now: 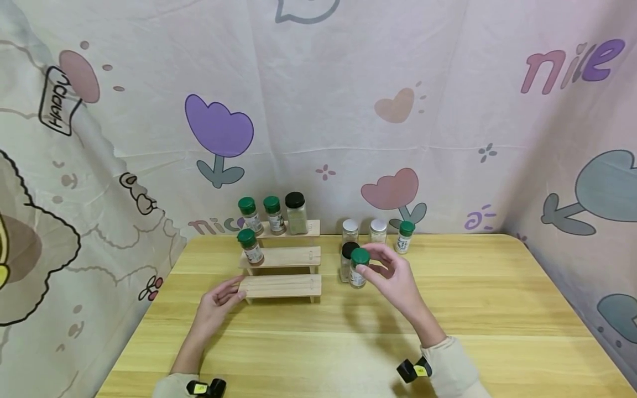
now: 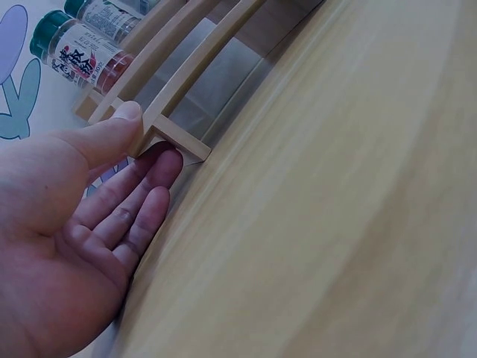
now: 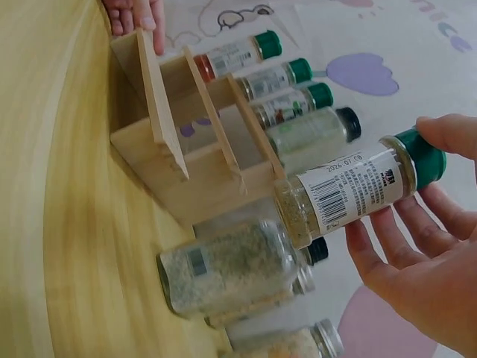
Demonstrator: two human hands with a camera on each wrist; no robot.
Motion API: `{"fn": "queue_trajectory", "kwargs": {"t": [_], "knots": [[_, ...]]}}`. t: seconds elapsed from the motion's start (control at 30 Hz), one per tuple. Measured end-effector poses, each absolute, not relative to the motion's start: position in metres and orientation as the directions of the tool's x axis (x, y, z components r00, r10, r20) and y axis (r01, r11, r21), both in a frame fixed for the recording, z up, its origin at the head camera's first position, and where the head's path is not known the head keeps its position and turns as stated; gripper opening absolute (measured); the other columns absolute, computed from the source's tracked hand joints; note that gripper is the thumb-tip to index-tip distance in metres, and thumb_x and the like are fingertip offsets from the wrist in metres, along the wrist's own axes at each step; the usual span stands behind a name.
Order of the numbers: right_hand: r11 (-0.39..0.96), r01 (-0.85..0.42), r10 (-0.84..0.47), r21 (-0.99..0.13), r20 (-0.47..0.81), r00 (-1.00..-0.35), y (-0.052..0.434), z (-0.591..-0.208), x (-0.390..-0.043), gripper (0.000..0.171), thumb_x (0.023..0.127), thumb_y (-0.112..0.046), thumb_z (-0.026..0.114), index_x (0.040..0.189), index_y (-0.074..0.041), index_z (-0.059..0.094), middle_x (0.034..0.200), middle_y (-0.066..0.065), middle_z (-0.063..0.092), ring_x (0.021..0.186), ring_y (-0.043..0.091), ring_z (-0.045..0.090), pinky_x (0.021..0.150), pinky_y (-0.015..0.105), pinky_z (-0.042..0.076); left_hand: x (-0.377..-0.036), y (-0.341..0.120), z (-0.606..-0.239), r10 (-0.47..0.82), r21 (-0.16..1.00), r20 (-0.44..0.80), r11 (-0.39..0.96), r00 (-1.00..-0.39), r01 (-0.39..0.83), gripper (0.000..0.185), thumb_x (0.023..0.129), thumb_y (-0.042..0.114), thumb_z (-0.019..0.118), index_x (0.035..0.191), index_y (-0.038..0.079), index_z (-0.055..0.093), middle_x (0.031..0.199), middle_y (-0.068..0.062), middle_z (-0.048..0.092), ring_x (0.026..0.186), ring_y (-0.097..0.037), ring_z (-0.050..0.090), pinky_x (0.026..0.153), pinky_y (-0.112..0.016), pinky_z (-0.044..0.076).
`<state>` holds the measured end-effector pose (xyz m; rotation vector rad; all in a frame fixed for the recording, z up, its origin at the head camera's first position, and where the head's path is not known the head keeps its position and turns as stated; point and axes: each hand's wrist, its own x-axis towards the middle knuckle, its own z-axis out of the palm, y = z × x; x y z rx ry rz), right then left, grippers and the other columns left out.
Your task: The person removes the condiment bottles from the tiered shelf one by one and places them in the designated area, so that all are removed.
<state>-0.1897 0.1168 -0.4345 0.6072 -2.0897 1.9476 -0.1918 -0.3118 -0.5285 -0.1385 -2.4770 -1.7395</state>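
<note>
A person's right hand [image 1: 393, 276] lifts a green-capped spice jar [image 1: 358, 268] by its lid, thumb and fingertips pinched around the cap, just above the pale wooden desk [image 1: 448, 309] and to the right of a three-step wooden rack [image 1: 283, 265]. The left hand [image 1: 219, 301] lies with fingers nearly straight, the thumb pressed on the left end of the rack's lowest step [image 1: 281, 286] and the fingers tucked beneath it. The head view alone takes in the whole layout: three jars on the top step, two green-capped and one black-capped, a fourth on the middle step, and a loose cluster of silver-, black- and green-lidded jars standing behind the lifted one, before a cartoon-printed cloth backdrop [image 1: 318, 110]. The right wrist view shows what the head view cannot: the held jar [image 3: 358, 194] is clear glass filled with coarse greenish flakes, carrying a white label with a barcode, its ribbed plastic cap gripped at the rim. The left wrist view shows the rack's thin, square-edged slats of unfinished light wood, and the desk's smooth grain.
</note>
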Motion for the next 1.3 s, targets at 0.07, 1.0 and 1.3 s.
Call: {"fn": "queue_trajectory", "kwargs": {"t": [0.07, 1.0, 1.3], "knots": [[0.039, -0.432, -0.130, -0.901, 0.424, -0.896, 0.122, -0.435, -0.191, 0.036, 0.092, 0.001, 0.076, 0.126, 0.001, 0.063, 0.124, 0.016, 0.065, 0.111, 0.019, 0.066, 0.092, 0.032, 0.058, -0.192, -0.311, -0.528, 0.010, 0.929, 0.144, 0.342, -0.990, 0.139, 0.046, 0.100, 0.019, 0.071, 0.140, 0.000, 0.060, 0.123, -0.025, 0.069, 0.103, -0.002, 0.067, 0.085, -0.017, 0.055], [0.103, -0.250, -0.012, -0.963, 0.250, -0.968, 0.164, -0.472, -0.221, 0.041, 0.094, -0.005, 0.075, 0.131, 0.004, 0.060, 0.129, 0.021, 0.062, 0.114, 0.017, 0.063, 0.097, 0.022, 0.052, -0.192, -0.312, -0.530, 0.009, 0.931, 0.134, 0.343, -0.991, 0.129, 0.046, 0.100, 0.020, 0.070, 0.141, 0.001, 0.060, 0.126, -0.025, 0.068, 0.103, -0.001, 0.066, 0.085, -0.018, 0.056], [0.099, -0.195, -0.008, -0.976, 0.195, -0.981, 0.165, -0.485, -0.224, 0.041, 0.095, -0.003, 0.073, 0.133, 0.007, 0.058, 0.131, 0.025, 0.061, 0.114, 0.016, 0.063, 0.098, 0.020, 0.051, -0.192, -0.312, -0.529, 0.007, 0.931, 0.136, 0.340, -0.991, 0.131, 0.045, 0.100, 0.019, 0.071, 0.140, 0.001, 0.061, 0.125, -0.025, 0.068, 0.103, -0.001, 0.066, 0.084, -0.017, 0.055]]}}
